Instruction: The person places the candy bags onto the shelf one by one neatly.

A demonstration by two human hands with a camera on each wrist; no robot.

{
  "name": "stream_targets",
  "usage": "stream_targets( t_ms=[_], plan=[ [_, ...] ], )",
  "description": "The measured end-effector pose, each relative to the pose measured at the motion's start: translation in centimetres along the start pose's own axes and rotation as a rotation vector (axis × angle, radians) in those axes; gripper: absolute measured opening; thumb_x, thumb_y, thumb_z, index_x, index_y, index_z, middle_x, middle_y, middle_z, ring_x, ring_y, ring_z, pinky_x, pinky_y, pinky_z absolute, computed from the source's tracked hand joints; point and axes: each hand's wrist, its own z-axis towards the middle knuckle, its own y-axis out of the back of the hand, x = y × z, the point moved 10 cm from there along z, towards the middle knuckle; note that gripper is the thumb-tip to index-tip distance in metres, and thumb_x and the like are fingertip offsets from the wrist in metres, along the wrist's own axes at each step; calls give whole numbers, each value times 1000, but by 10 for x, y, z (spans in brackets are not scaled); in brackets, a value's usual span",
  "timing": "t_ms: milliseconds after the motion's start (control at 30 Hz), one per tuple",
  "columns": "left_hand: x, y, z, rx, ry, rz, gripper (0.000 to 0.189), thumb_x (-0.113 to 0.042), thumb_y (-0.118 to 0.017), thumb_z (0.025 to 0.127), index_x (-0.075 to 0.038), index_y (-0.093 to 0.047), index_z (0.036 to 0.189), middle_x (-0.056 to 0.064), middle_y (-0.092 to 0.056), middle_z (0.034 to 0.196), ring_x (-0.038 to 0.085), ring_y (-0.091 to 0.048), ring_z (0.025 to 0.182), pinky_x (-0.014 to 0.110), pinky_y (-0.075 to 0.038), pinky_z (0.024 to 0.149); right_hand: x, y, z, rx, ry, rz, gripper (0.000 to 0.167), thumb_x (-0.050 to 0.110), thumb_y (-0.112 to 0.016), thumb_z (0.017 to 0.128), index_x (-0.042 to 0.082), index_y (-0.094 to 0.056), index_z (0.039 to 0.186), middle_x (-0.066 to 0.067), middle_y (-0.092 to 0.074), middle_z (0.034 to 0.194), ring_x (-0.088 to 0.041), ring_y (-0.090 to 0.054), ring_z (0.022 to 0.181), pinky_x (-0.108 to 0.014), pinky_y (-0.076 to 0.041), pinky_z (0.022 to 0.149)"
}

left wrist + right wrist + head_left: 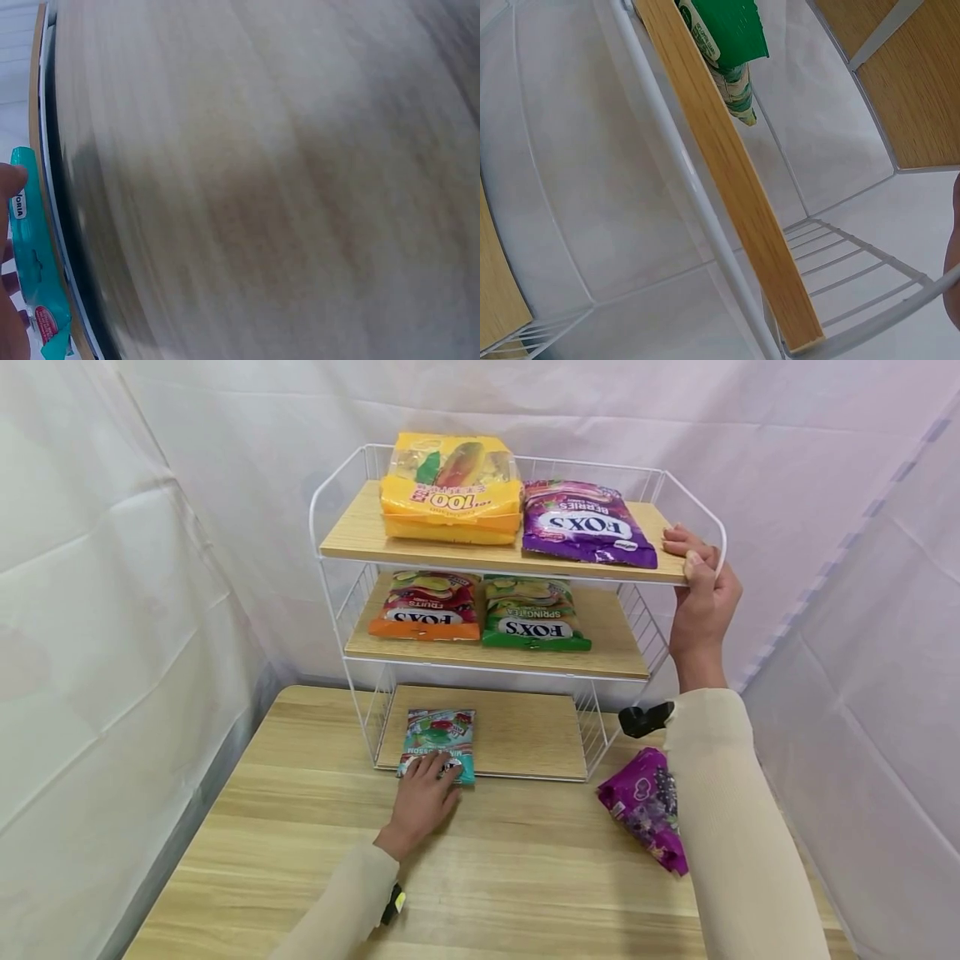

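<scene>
A white wire rack with three wooden shelves (532, 718) stands on the table. My left hand (426, 797) rests on the front of a teal candy bag (442, 727) lying at the left of the bottom shelf; its fingers lie over the printed face. In the left wrist view the teal bag (37, 255) shows at the left edge, beside the shelf's front. My right hand (703, 593) grips the right front corner of the top shelf (360, 535), thumb at the front and fingers over the board. Only a sliver of that hand enters the right wrist view.
The top shelf bears a yellow candy bag (450, 489) and a purple berries bag (588, 522). On the middle shelf lie a red-orange fruits bag (427, 606) and a green spring tea bag (536, 614). A magenta bag (645, 810) lies on the table, partly behind the right sleeve.
</scene>
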Motion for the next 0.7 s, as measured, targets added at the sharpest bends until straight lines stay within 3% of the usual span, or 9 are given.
stream_targets(
  t_ms=[100, 200, 367, 700],
  plan=[
    [-1, -2, -1, 15, -10, 23, 38, -31, -70, 86, -19, -64, 122, 11, -54, 130, 33, -47, 124, 50, -38, 101, -1, 0, 1, -1, -1, 0, 32, 11, -43, 91, -5, -71, 94, -18, -62, 120, -21, -51, 124, -31, -42, 100],
    [-1, 0, -2, -11, -16, 15, 34, -22, -69, 87, -22, -65, 121, 13, -55, 128, 33, -48, 121, 50, -40, 98, -1, 0, 0, -1, -5, 5, 32, 12, -44, 91, -5, -71, 95, -18, -62, 121, -21, -51, 124, -31, -42, 100],
    [5, 2, -1, -61, 4, -32, 33, -7, -68, 85, -20, -68, 116, 14, -56, 125, 33, -51, 117, 50, -43, 95, -1, -1, -1, 9, -10, 14, 31, 12, -45, 91, -5, -71, 96, -19, -61, 122, -20, -50, 125, -31, -42, 100],
    [18, 2, 5, -92, 13, -72, 37, 3, -63, 82, -16, -69, 113, 17, -54, 123, 37, -52, 113, 53, -45, 93, 0, 0, -1, 12, 5, 6, 32, 12, -44, 91, -5, -70, 97, -19, -61, 121, -21, -50, 125, -31, -42, 100]
  ],
)
